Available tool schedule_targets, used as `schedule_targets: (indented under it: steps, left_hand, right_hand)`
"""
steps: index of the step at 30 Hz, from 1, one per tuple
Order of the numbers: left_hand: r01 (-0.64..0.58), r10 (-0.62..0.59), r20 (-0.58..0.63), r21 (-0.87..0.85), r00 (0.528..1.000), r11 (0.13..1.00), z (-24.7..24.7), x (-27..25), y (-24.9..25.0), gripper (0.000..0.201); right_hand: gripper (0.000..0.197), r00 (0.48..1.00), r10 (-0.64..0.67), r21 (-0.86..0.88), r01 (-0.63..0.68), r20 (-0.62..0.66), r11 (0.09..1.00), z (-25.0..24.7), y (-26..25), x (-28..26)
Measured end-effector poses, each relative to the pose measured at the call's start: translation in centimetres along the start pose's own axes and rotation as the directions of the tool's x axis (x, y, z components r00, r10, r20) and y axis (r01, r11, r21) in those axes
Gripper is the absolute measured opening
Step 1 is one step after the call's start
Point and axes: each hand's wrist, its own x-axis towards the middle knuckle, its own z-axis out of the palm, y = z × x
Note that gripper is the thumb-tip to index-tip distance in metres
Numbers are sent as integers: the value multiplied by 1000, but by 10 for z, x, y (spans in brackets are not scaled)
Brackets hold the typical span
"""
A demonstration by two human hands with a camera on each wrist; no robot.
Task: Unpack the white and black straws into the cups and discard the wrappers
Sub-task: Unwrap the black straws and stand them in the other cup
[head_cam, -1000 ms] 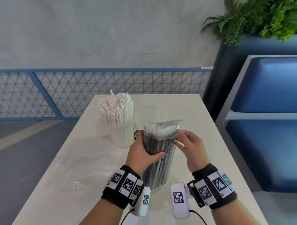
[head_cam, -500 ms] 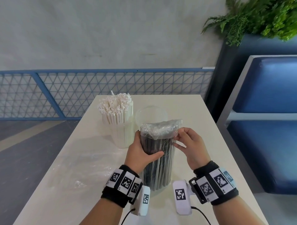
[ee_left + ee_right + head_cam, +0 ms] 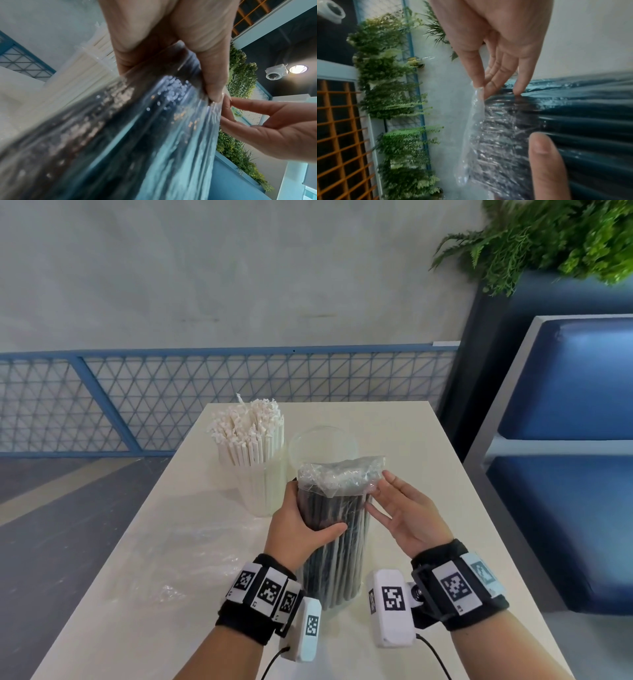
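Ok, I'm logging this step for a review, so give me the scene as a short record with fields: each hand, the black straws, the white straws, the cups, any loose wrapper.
left hand: grips the wrapped black straw bundle around its upper part
right hand: fingers straight, tips touching the wrapper top
black straws: still in clear wrapper, standing upright on the table
white straws: unwrapped, standing in a cup
empty cup: clear, behind the bundle
loose wrapper: clear plastic lying on the table, left of the hands
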Motion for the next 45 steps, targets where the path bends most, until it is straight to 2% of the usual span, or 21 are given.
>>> schedule_targets:
  steps: [4,9,11,13,16,18,20,22,23,24,26,28,31,34,36,39,42,45]
  left_hand:
    - [16,-16,-5,20,1000,1000,0,3,0,68]
    - [2,-2,-17,32,1000,999,-1,2,0,67]
    - [-4,5,-19,31,1000,999,-1,2,1,67]
    - [4,-4,-22,22,1000,1000,-1,1,0,67]
    - [50,-51,-41,-23,998,998,-5,2,-4,68]
    - [70,-72,-45,-40,996,997,-7,1,-6,70]
    - [66,-68,-37,-36,997,997,-8,0,-6,71]
    - [50,-51,-34,-31,998,998,-7,0,-5,70]
    - [40,-41,-32,-32,999,999,-6,0,-4,70]
    - [30,-31,-27,-32,999,999,-5,-1,-3,69]
    - [15,-15,-14,-23,1000,1000,-3,-1,-1,68]
    - [11,-12,-8,-16,1000,1000,-4,-2,-1,68]
    - [14,-15,-20,-17,1000,1000,-5,-3,-2,67]
    - [25,-26,-43,-20,999,999,-7,-3,-5,68]
    - [23,-24,-50,-20,998,1000,-9,-2,-7,68]
    - [12,-12,-50,-2,999,1000,-12,-1,-7,67]
    - [6,-6,-59,6,998,1000,-14,-1,-5,67]
    - [10,-10,-58,0,998,1000,-15,-2,-4,69]
  right_hand:
    - [37,996,-79,-31,80,32,996,6,0,-1]
    - [44,999,-32,-124,35,27,992,8,-1,0]
    - [39,1000,-6,-178,10,28,984,9,1,-1]
    - [34,1000,-11,-161,12,8,987,8,2,-1]
    - [28,996,-81,-88,78,-32,993,7,-6,-3]
    - [31,988,-149,-111,144,-39,983,9,-15,-6]
    - [40,969,-245,-348,221,-25,911,11,-18,-7]
    - [41,955,-294,-659,244,37,711,14,-11,-7]
    - [38,958,-284,-720,223,38,657,14,-6,-7]
    - [37,967,-255,-716,192,20,671,15,-1,-7]
    - [39,991,-136,-560,103,-18,822,17,4,-6]
    - [43,999,-47,-437,36,-14,899,19,0,-6]
    - [42,999,-31,-420,35,16,907,21,-6,-5]
    - [29,999,-13,-445,32,45,895,25,-10,-6]
    - [22,998,23,-397,0,52,918,27,-13,-8]
    - [27,997,66,-305,-49,46,951,29,-18,-9]
    - [40,999,8,-385,5,33,923,31,-17,-10]
    - [38,997,-64,-482,76,41,873,34,-11,-12]
